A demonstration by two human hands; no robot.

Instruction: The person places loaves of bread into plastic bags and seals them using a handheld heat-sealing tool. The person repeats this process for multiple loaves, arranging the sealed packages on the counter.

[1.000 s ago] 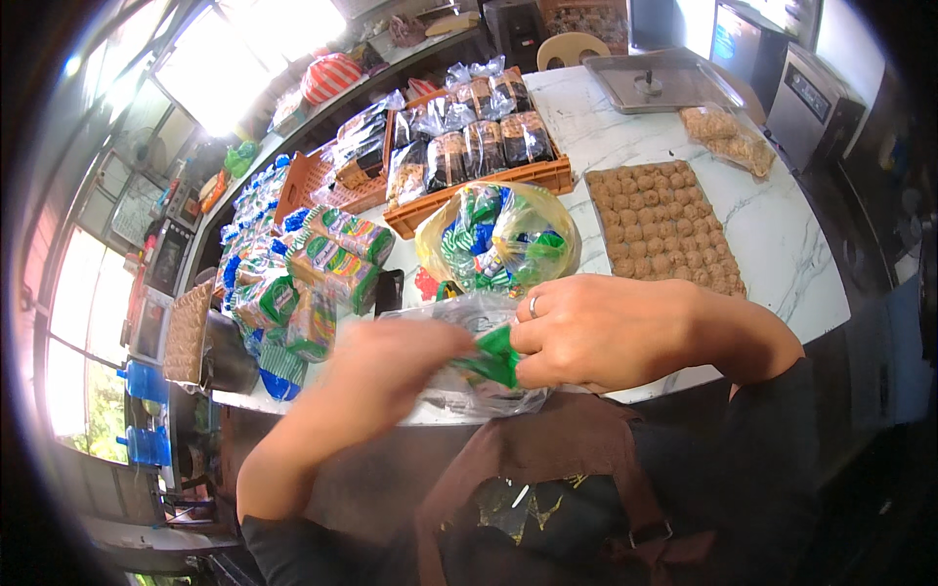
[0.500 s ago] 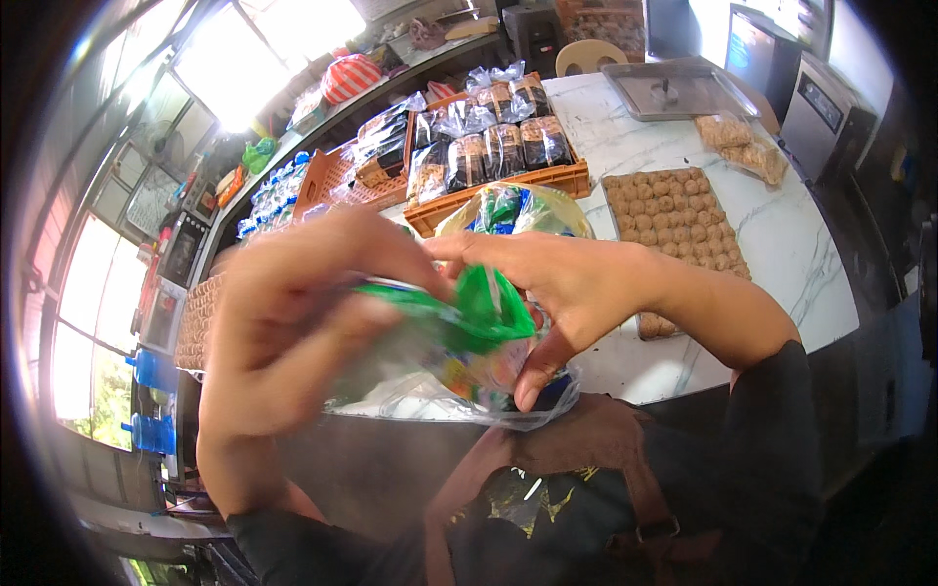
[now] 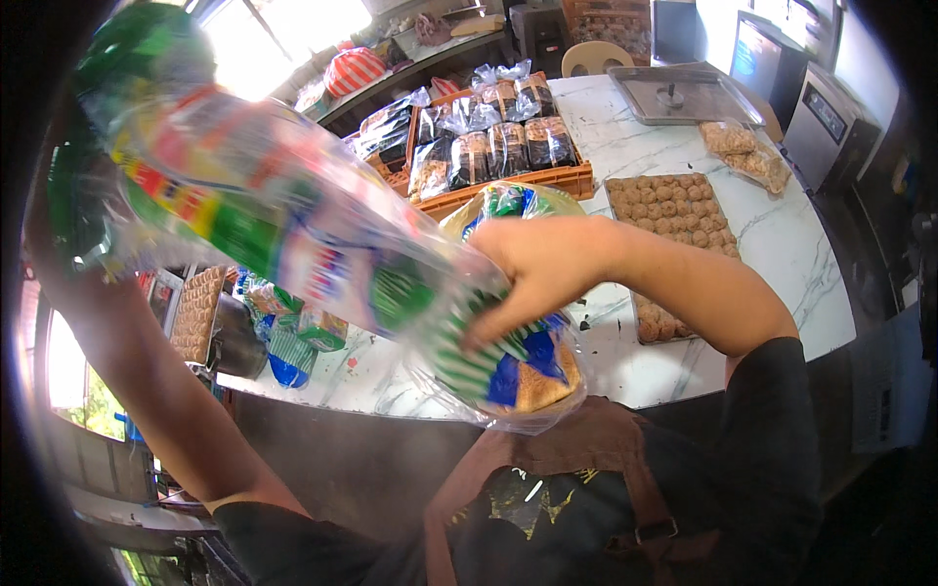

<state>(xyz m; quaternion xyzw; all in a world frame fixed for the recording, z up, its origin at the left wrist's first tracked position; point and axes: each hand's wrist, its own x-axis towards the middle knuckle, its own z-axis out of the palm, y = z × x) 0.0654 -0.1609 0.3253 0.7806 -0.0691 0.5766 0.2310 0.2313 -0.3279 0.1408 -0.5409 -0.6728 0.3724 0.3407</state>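
Note:
A long printed plastic bread bag (image 3: 322,234), green, white, red and yellow, stretches slantwise from the upper left down to the table's near edge. My left arm reaches up to its raised green end, where my left hand (image 3: 61,186) is mostly hidden behind the blurred plastic. My right hand (image 3: 537,264) closes on the bag's lower end, thumb over the green-and-white stripes. Below that thumb, a browned piece of bread (image 3: 547,381) shows beside blue wrapping. Clear plastic (image 3: 528,422) surrounds it at the table edge.
Behind my right hand stands a yellowish bag (image 3: 562,202) of packages. Farther back, an orange crate (image 3: 508,186) holds several dark packs. Right of it lie a tray of brown dough balls (image 3: 674,210), crumb bags (image 3: 747,154) and a metal tray (image 3: 684,93). Wrapped packages (image 3: 293,327) lie at left.
My left hand has swung up and outward to the left, drawing the bag out long. My right hand stays near the table edge. Bread and blue wrapping now show below it.

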